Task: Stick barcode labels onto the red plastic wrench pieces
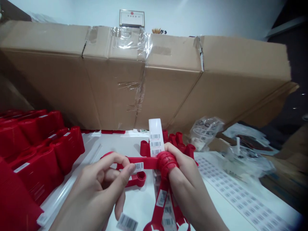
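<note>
My left hand pinches the left part of a flat red strap, its thumb beside a white barcode label on that strap. A loose-looking barcode sticker shows just below its lower fingers; whether it clings to them I cannot tell. My right hand is closed around the ring-like ends of several red straps. Two of them hang down from it, one bearing a barcode label. Behind the straps runs a strip of barcode labels. Another red strap lies on the table beneath.
Stacked red boxes with white labels fill the left side. More red straps lie behind my right hand. A long barcode label sheet and clear plastic bags are at the right. A large cardboard box stands across the back.
</note>
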`<state>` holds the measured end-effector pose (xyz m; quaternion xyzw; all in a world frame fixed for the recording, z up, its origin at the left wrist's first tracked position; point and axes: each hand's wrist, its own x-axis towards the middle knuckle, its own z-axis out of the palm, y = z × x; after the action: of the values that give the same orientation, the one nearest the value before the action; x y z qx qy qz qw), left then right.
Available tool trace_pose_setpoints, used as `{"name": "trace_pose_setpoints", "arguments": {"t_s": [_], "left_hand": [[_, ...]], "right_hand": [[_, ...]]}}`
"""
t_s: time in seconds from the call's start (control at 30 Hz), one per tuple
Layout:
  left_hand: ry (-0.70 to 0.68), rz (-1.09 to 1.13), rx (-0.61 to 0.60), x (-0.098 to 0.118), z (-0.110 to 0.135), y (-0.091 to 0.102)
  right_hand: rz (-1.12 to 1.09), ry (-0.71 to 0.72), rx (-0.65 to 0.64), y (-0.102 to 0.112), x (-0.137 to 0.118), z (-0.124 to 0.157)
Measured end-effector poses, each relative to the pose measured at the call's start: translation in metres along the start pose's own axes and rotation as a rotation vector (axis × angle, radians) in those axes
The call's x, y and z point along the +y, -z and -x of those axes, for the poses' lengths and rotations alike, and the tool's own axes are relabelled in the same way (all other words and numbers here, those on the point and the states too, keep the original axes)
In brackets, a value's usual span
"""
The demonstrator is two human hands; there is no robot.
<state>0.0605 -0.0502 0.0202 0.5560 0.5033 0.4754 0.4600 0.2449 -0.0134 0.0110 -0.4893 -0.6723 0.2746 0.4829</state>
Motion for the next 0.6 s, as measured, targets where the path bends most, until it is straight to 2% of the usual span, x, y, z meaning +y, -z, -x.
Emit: {"name": "trace_pose_setpoints", "arguments": {"t_s": [0.13,0.27,0.43,0.6], "left_hand": [[0.043,-0.036,-0.021,-0.0034,-0.0034,0.0048],[0.016,-0.079,-0.078,-0.0044,-0.0037,0.0058],[0.077,-0.155,-0.011,-0.0004,-0.0033,0.0023],[0.075,-0.178,-0.013,0.0002,-0.0039,0.0003]], "right_hand": [[0.000,0.023,-0.021,0.0009,-0.0027,0.0039],[-0.022,0.033,-0.028,0.0015,-0.0034,0.0052],[-0.052,0.001,-0.038,0.0010,-0.0021,0.0056],[-0.068,0.005,-0.051,0.0007,-0.0026,0.0063]]}}
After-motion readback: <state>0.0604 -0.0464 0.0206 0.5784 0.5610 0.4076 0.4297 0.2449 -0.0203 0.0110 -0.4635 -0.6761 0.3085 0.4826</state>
